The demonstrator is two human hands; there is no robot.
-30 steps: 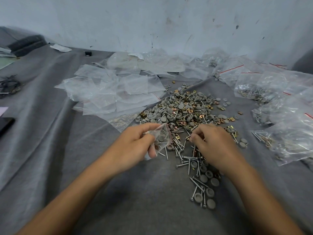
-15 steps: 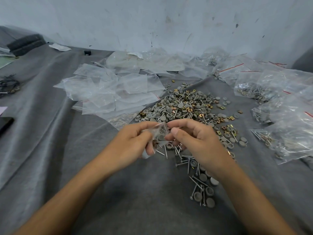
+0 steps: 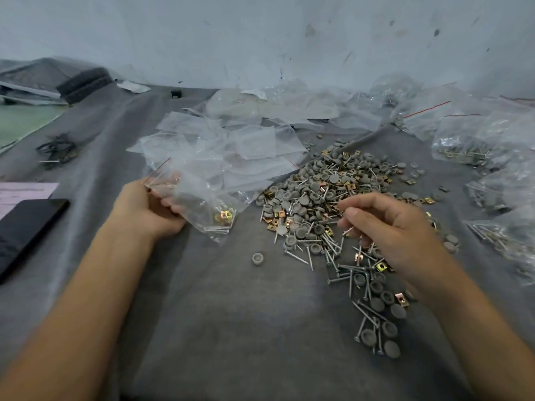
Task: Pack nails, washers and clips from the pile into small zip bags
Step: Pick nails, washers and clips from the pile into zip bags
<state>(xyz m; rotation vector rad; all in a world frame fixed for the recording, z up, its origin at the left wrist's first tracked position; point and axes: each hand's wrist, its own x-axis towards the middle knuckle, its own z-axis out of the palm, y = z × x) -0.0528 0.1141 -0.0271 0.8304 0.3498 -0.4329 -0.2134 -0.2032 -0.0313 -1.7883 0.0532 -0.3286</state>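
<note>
A pile (image 3: pixel 318 192) of grey washers, steel nails and gold clips lies on the grey cloth, trailing toward me on the right. My left hand (image 3: pixel 144 209) grips a small clear zip bag (image 3: pixel 199 198) by its top, left of the pile. Gold clips and a few nails show in the bag's lower corner, which rests on the cloth. My right hand (image 3: pixel 390 227) hovers over the near right part of the pile, fingers loosely curled, with nothing plainly held. A single grey washer (image 3: pixel 258 258) lies apart, in front of the pile.
Empty clear bags (image 3: pixel 231 151) are heaped behind the held bag. Filled bags (image 3: pixel 477 140) line the right side. A black phone (image 3: pixel 26 227) on pink paper (image 3: pixel 23 189) lies at the left edge, with dark metal bits (image 3: pixel 58 149) beyond. A wall closes the back.
My hands have parted. The left hand carried the bag away to the left and laid its corner on the cloth. The right hand drew back over the pile. My view shifted left.
</note>
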